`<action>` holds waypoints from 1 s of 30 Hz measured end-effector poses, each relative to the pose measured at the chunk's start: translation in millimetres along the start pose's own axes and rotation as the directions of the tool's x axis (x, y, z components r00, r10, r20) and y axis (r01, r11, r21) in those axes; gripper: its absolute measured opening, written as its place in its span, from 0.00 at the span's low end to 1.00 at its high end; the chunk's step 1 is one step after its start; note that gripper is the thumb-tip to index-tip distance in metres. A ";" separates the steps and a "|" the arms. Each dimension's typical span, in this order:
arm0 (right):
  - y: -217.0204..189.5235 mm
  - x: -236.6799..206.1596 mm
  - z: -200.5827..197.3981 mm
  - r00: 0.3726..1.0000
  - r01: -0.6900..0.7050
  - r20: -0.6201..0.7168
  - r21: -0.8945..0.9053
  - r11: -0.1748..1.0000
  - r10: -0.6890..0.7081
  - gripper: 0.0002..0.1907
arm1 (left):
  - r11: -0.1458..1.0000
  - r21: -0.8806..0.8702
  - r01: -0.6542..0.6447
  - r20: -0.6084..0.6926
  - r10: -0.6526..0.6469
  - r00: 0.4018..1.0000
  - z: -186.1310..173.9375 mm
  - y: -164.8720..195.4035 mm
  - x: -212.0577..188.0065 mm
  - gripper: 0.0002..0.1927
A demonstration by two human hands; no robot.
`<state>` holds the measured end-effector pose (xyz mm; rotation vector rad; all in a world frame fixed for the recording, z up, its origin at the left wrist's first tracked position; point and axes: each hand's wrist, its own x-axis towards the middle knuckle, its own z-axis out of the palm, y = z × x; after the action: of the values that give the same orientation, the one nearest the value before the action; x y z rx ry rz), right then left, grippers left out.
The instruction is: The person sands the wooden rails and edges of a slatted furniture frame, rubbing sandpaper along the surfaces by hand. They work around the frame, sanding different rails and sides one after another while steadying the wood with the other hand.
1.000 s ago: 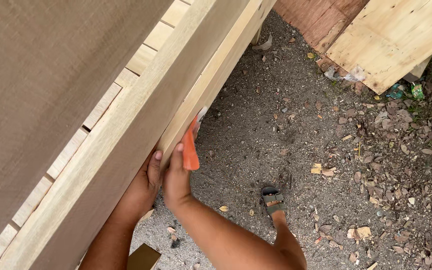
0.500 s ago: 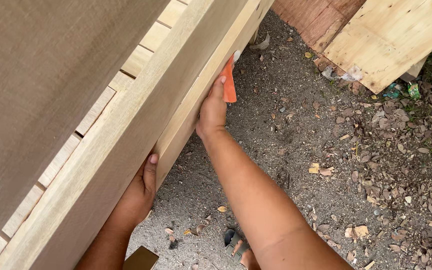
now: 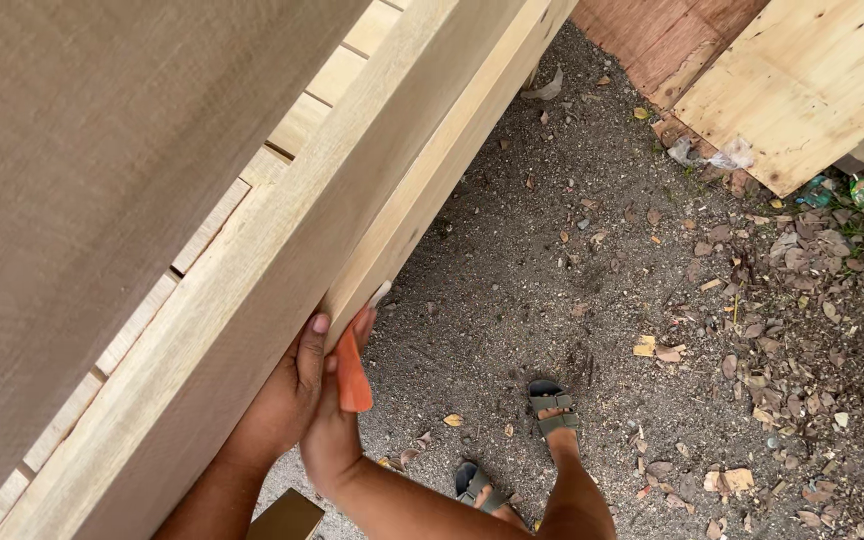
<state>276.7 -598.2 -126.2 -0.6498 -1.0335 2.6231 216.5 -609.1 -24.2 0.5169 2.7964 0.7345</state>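
Observation:
A long pale wooden frame (image 3: pixel 282 270) runs diagonally from lower left to upper right, with a brown board (image 3: pixel 82 180) on top of it. My left hand (image 3: pixel 287 395) presses flat against the frame's side rail. Right beside it, my right hand (image 3: pixel 337 425) holds a small orange flat tool (image 3: pixel 352 375) against the lower edge of the same rail. The two hands touch each other. My sandalled feet (image 3: pixel 552 410) stand on the ground below.
Grey gravel ground (image 3: pixel 552 260) lies under the frame, scattered with dry leaves at right. Plywood sheets (image 3: pixel 802 80) lie at the upper right, with a reddish board (image 3: pixel 652 40) beside them. A small wooden block (image 3: pixel 287 518) shows at the bottom edge.
My right hand with the orange tool slid up along the rail half a second ago and has now come back down next to my left hand.

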 end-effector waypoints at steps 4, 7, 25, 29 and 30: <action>-95.9 140.5 -45.6 0.958 0.270 -0.101 0.001 0.963 -0.268 0.39 | 0.999 0.031 0.024 0.045 -0.025 0.999 1.5 -0.4 1.7 0.27; -140.5 197.8 -67.2 0.970 0.084 -0.235 0.088 0.993 -0.061 0.42 | 0.992 0.100 0.079 0.082 -0.087 0.993 1.3 0.2 1.9 0.27; -81.6 104.3 -32.0 0.895 0.427 -0.008 -0.273 0.862 -0.446 0.32 | 0.998 0.033 -0.056 -0.024 0.057 0.998 0.4 -0.7 0.4 0.25; -167.0 192.7 -54.4 0.975 0.197 -0.130 0.127 0.972 -0.181 0.36 | 0.993 0.084 0.082 0.055 -0.087 0.995 -2.1 3.3 -0.3 0.25; -174.1 197.7 -52.6 0.975 0.141 -0.189 0.128 0.982 -0.116 0.36 | 0.994 0.090 0.069 0.046 -0.073 0.996 -2.2 3.5 -0.4 0.25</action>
<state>141.8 -367.2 -101.6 -0.7451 -0.8022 2.4458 217.3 -607.3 -20.5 0.4415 2.7952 0.5781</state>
